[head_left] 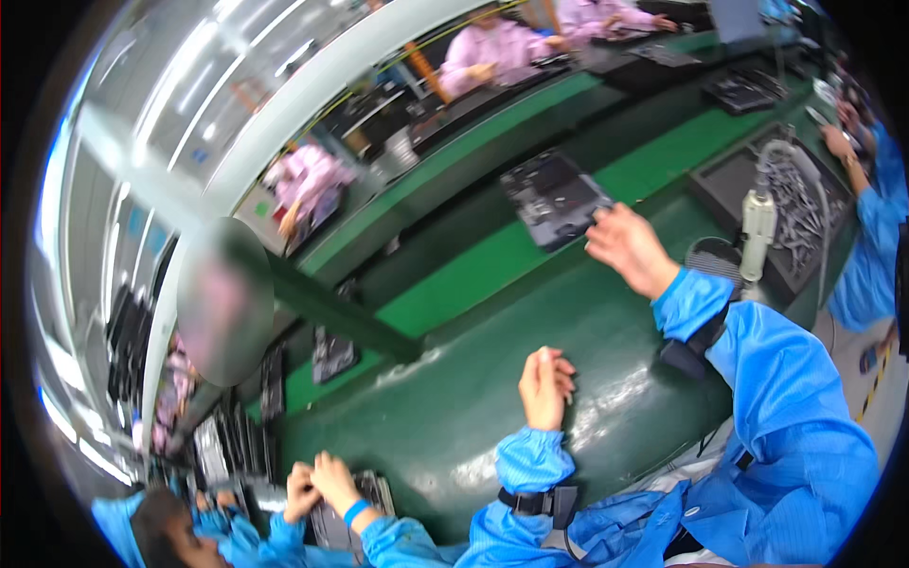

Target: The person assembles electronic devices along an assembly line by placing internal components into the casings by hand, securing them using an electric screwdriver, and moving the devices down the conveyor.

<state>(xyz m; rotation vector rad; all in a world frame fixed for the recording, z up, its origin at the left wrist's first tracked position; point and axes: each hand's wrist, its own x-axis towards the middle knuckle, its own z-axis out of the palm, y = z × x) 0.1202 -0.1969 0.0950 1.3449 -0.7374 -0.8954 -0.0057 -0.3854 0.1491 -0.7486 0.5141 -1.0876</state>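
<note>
My right hand (pixel 630 248) reaches out over the bench edge. Its fingers close at the near right corner of a black rectangular electronics panel (pixel 552 201), which lies on the green conveyor belt (pixel 473 277) with parts on its upper face. The fingertips are partly hidden there. Nearer to me, my left hand (pixel 546 386) hovers above the dark green bench top (pixel 454 407). Its fingers are loosely bent and apart, with nothing in them. Both wrists carry black bands over blue sleeves.
A pale electric screwdriver (pixel 758 227) hangs beside a dark tray (pixel 805 275) of grey metal pieces at right. A green post (pixel 350 312) rises at the bench's far edge. At lower left, a co-worker's hands (pixel 322 485) work over another panel (pixel 336 525). Another co-worker's hand (pixel 838 144) is at right.
</note>
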